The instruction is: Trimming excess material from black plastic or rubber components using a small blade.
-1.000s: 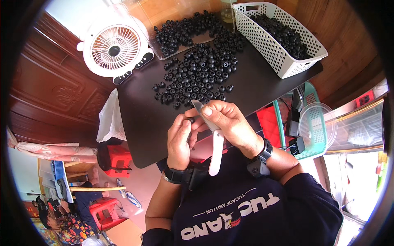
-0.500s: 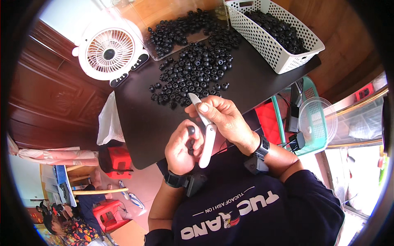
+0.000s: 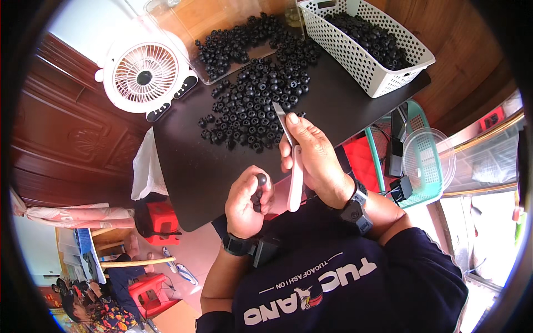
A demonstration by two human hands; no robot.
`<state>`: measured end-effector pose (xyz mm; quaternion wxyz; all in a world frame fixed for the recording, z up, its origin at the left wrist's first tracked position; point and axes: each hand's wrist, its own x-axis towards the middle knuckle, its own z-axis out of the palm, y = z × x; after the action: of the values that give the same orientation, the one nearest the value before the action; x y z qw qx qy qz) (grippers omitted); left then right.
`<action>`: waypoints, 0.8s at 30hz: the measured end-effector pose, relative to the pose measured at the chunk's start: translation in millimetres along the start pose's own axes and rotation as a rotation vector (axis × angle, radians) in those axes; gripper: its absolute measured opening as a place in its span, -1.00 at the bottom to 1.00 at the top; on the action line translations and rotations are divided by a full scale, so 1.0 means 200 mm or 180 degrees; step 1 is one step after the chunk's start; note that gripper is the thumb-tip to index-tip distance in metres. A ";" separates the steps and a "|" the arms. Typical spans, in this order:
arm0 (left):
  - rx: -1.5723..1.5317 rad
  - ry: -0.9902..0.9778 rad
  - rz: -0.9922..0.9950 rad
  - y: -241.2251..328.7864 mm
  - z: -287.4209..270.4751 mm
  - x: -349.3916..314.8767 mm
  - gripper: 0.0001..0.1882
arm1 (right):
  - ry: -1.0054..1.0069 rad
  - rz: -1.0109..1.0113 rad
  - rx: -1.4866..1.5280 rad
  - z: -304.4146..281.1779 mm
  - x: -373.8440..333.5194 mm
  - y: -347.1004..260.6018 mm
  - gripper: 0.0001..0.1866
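My left hand (image 3: 243, 206) is closed round several small black round pieces (image 3: 261, 180), one of them showing at the top of the curled fingers. In my right hand (image 3: 321, 166) is a knife (image 3: 296, 186) with a pale pinkish-white handle. Its silver blade points away from me, toward a heap of small black rounded parts with holes (image 3: 252, 105). The two hands are apart, over the near edge of the dark table (image 3: 186, 183). The blade touches nothing in my left hand.
A clear plastic tray (image 3: 206, 77) at the back holds more black parts. The white perforated basket (image 3: 363, 66) at the far right is filled with them too. A white fan (image 3: 145, 77) stands at the left. Beyond the table's right edge are a green basket (image 3: 425, 188) and a red stool.
My right hand has moved the knife to the right, away from my left hand. My left hand still holds the black pieces. The whole view has shifted slightly.
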<state>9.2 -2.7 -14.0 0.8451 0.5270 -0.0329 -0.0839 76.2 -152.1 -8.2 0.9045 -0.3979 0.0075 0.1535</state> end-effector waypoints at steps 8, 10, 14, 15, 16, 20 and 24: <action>-0.0696 -0.0496 -0.0625 -0.02 0.02 -0.01 -0.65 | -0.0267 0.0002 0.0070 0.02 0.01 0.04 -0.71; -0.0751 -0.0044 -0.0930 -0.02 0.03 -0.01 -0.65 | -0.0303 -0.0174 0.0033 0.04 0.01 0.05 -0.72; -0.0688 0.0461 -0.1219 -0.02 0.07 0.00 -0.67 | -0.0623 -0.0610 -0.0347 0.10 -0.02 0.01 -0.73; -0.0643 0.0386 -0.1167 -0.02 0.09 0.00 -0.66 | -0.0860 -0.0839 -0.0594 0.11 -0.01 0.01 -0.74; -0.0651 0.0391 -0.1155 -0.03 0.11 0.01 -0.66 | -0.0873 -0.0834 -0.0601 0.11 -0.01 0.01 -0.74; -0.0390 0.0374 -0.0780 -0.11 0.08 0.02 -0.63 | -0.1024 -0.1028 -0.0825 0.13 -0.01 0.04 -0.80; -0.0533 0.0195 -0.0754 -0.11 0.10 0.03 -0.66 | -0.0809 -0.1219 -0.0787 0.14 -0.01 0.05 -0.79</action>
<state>9.6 -32.1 -25.4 0.8709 0.4572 0.0624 -0.1693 69.1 -125.4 4.7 0.8552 -0.4771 -0.2005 0.0281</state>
